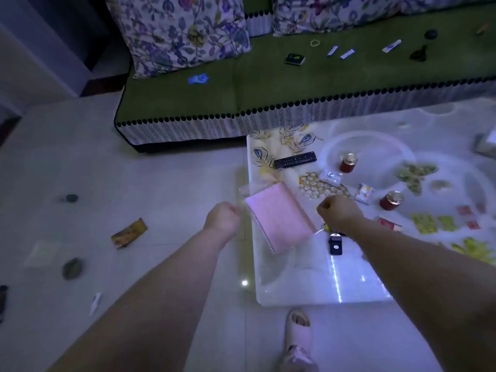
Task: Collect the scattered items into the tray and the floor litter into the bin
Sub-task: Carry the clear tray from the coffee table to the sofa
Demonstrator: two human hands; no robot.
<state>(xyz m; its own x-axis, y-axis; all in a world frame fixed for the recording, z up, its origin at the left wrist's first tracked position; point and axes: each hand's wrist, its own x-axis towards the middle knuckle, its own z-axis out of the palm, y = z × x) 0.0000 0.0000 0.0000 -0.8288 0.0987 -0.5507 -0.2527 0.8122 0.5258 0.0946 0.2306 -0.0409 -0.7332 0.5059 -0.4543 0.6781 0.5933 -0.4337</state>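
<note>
Pink notebook (280, 217) in clear sleeve, tilted over bench (308, 280) corner, between both grips. Left grip (224, 218) and right grip (339, 212) clenched on sleeve edges. Black fob (335, 244) just beneath right grip; remote (294, 159), red jars (348, 162) beyond. Wrapper (128, 233) on floor left.

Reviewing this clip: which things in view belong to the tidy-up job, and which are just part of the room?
Job items:
pink notebook held by left hand and right hand
remote
two red jars
black gadget
floor wrapper
sachets on the sofa

Just there:
floral cushions
sofa
slipper
</note>
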